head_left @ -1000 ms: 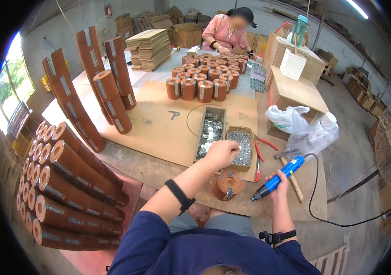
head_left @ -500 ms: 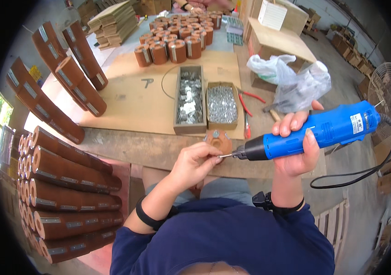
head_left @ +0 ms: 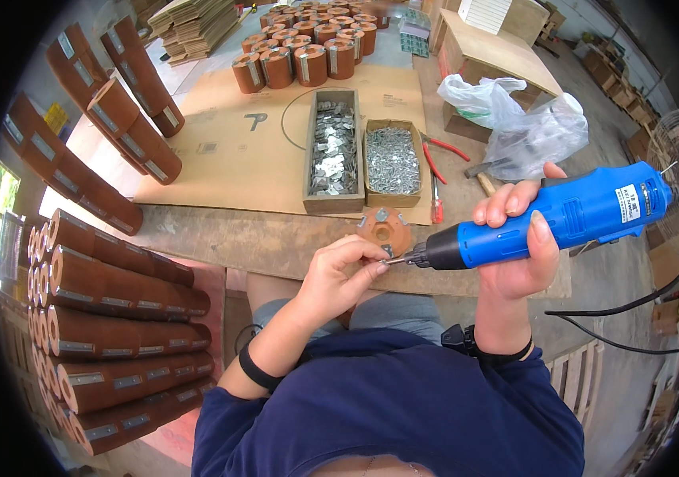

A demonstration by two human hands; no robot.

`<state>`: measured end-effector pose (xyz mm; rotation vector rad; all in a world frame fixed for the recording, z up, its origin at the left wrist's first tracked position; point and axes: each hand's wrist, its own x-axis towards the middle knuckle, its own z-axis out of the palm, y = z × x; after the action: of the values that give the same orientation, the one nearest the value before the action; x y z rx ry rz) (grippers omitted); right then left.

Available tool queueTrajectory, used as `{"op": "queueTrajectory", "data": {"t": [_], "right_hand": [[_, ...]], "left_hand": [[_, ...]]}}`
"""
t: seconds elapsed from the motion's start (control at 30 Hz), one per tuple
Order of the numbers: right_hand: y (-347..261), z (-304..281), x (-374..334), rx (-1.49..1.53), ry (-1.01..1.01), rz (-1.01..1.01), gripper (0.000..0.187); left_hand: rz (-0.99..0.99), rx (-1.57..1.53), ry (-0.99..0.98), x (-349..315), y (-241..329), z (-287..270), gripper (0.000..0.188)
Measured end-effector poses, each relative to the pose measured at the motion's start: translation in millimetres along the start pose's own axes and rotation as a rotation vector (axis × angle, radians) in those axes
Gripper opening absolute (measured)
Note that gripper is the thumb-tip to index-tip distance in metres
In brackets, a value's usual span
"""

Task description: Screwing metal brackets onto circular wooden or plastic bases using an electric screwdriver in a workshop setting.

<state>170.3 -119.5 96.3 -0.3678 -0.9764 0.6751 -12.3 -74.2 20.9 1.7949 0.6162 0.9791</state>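
My right hand [head_left: 524,253] is wrapped round a blue electric screwdriver [head_left: 582,213] with a black nose, held level and pointing left. My left hand [head_left: 338,274] pinches thumb and forefinger together at the tip of its bit [head_left: 397,260]; whatever small piece lies between them is hidden by the fingers. Just beyond the bit, a brown round block [head_left: 386,226] with a centre hole and small metal plates around it rests near the table's front edge. Behind it stand a wooden box [head_left: 334,205] of flat metal plates and a cardboard box [head_left: 391,199] of small screws or nails.
Red-handled pliers [head_left: 444,149], a hammer [head_left: 486,184] and clear plastic bags [head_left: 542,143] lie to the right. Brown cylinders [head_left: 310,65] stand at the back. Long brown columns [head_left: 129,298] are stacked at the left. The screwdriver's black cable [head_left: 642,306] hangs at the right.
The view has tilted slightly, so the table things sit higher in it. My left fingertips have come closer to the screwdriver's nose, leaving less of the bit showing.
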Motion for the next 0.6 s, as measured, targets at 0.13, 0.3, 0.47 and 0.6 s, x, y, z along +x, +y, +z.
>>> {"op": "queueTrajectory", "data": {"t": [0.13, 0.3, 0.47, 0.6], "right_hand": [[2.3, -1.8, 0.9, -0.008, 0.011, 0.014, 0.054], [3.8, -3.9, 2.9, -0.021, 0.001, 0.019, 0.054], [3.1, -2.9, 3.9, -0.016, 0.012, 0.007, 0.054], [3.1, -3.2, 3.3, -0.015, -0.011, 0.017, 0.054]], "left_hand": [[0.0, -0.019, 0.013, 0.3, -3.4, 0.8, 0.01], [-0.008, -0.016, 0.002, 1.9, -5.8, 1.1, 0.011], [-0.007, -0.031, -0.007, 2.8, -5.4, 0.9, 0.01], [-0.005, -0.01, -0.017, 2.1, -6.1, 0.7, 0.011]]}}
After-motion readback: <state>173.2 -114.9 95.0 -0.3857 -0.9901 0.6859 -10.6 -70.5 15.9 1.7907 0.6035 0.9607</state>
